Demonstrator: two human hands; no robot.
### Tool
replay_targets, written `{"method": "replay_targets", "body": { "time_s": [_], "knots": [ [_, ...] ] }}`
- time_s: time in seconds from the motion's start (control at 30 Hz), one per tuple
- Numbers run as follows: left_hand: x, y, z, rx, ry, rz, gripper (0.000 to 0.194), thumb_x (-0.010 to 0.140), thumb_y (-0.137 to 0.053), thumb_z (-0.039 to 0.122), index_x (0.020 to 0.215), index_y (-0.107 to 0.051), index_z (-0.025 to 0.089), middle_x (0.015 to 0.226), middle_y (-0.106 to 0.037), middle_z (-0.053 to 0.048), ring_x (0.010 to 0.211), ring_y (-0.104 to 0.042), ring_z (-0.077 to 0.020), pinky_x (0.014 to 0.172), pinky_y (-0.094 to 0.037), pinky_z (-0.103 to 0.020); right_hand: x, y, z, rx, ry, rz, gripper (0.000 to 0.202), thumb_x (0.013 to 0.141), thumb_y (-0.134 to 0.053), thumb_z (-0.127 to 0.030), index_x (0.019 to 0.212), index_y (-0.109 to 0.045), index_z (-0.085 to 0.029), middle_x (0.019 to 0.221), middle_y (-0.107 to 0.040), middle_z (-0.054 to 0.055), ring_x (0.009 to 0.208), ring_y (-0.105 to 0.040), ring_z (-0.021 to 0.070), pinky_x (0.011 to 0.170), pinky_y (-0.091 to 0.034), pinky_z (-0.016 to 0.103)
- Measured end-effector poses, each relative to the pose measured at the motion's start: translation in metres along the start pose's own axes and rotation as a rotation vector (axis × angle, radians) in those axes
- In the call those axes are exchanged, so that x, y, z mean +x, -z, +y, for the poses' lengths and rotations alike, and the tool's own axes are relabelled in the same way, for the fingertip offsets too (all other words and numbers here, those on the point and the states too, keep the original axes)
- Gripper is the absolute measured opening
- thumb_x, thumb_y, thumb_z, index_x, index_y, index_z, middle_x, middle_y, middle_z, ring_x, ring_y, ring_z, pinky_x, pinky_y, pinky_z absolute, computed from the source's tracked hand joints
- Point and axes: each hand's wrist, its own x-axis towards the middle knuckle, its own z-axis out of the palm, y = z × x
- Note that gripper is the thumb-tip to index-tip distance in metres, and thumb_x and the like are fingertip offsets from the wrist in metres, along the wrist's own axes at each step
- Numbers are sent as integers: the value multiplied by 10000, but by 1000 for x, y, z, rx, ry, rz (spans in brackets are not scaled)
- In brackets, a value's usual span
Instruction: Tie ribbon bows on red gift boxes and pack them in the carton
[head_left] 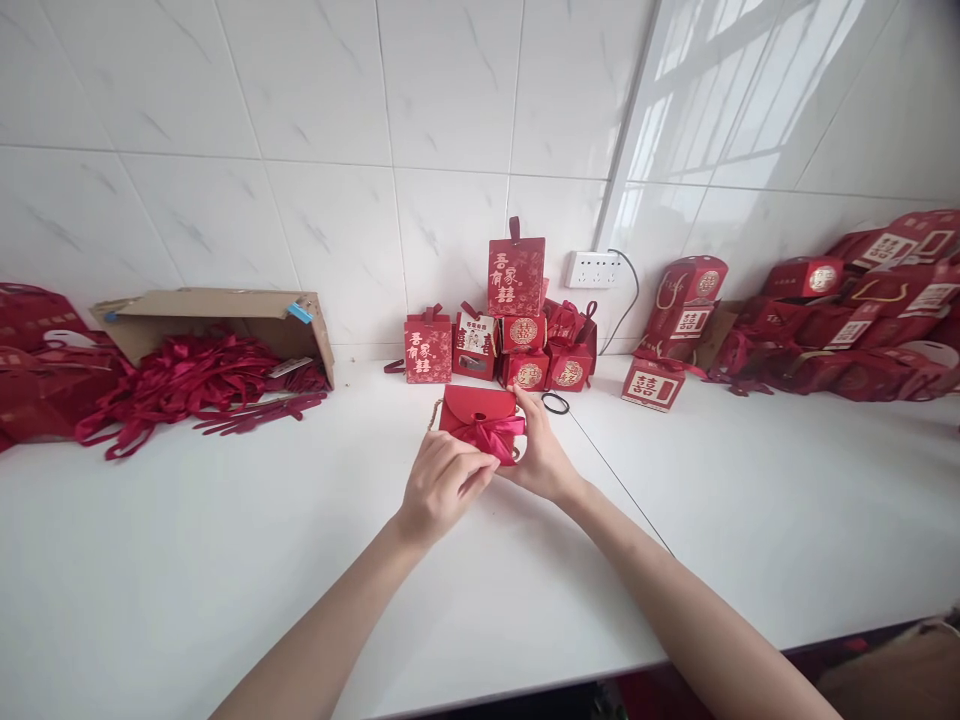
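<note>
A small red purse-shaped box (pixel 469 408) with a rounded flap and a gold chain is held up above the white table. A pink-red ribbon (pixel 496 434) is tied in a bow across its front. My right hand (pixel 541 450) grips the box from its right side, with fingers behind it and the thumb side near the bow. My left hand (pixel 444 482) is closed in a pinch at the lower edge of the bow, its fingertips on the ribbon. The tips of some right fingers are hidden behind the box.
Behind stand stacked red gift boxes (pixel 516 275). At left, a cardboard box (pixel 217 300) spills red ribbons (pixel 214 375) beside red bags. More red boxes (pixel 892 310) pile up at right. A power strip (pixel 594 269) is on the wall; a black ring (pixel 556 403) lies on the table (pixel 300 560).
</note>
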Motion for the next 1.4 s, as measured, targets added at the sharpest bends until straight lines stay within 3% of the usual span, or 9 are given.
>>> {"method": "replay_targets", "body": {
  "time_s": [0.2,0.47,0.8,1.0,1.17,1.4],
  "knots": [
    [4,1,7,42,-58,60,136,780,-629,102,847,-556,194,648,-619,16,565,-552,-114,591,-436,-272,2,3,-10,-19,52,58,939,729,-688,-424,1426,-76,-281,1347,-339,164,1281,-358,322,1006,-391,525],
    [3,5,13,18,-66,77,169,780,-618,83,916,-574,172,704,-642,1,577,-603,-92,530,-480,-189,2,2,-19,-12,65,142,876,750,-654,-341,1428,-103,-268,1343,-349,159,1256,-378,311,997,-403,529],
    [23,19,32,68,-151,106,213,730,-637,15,911,-612,127,663,-656,11,553,-609,-82,543,-499,-176,2,5,-34,13,75,214,912,710,-670,-406,1432,-134,-256,1328,-373,138,1217,-399,325,965,-418,526],
    [32,39,44,29,-104,93,208,749,-631,46,940,-602,123,692,-660,6,564,-611,-92,550,-516,-201,0,8,-46,-28,48,268,906,706,-629,-513,1431,-153,-252,1289,-393,147,1139,-430,332,782,-499,458],
    [34,48,49,16,-74,48,226,765,-617,67,980,-593,134,712,-662,16,559,-603,-84,570,-533,-203,-1,10,-48,-20,72,297,929,686,-636,-542,1432,-160,-261,1273,-397,139,1141,-418,337,854,-459,491],
    [36,50,51,-3,-56,39,219,776,-604,57,979,-596,140,725,-669,24,582,-602,-75,594,-535,-193,0,10,-51,-1,99,325,878,706,-636,-453,1431,-184,-251,1280,-396,138,1149,-418,319,862,-460,477]
  ]
}}
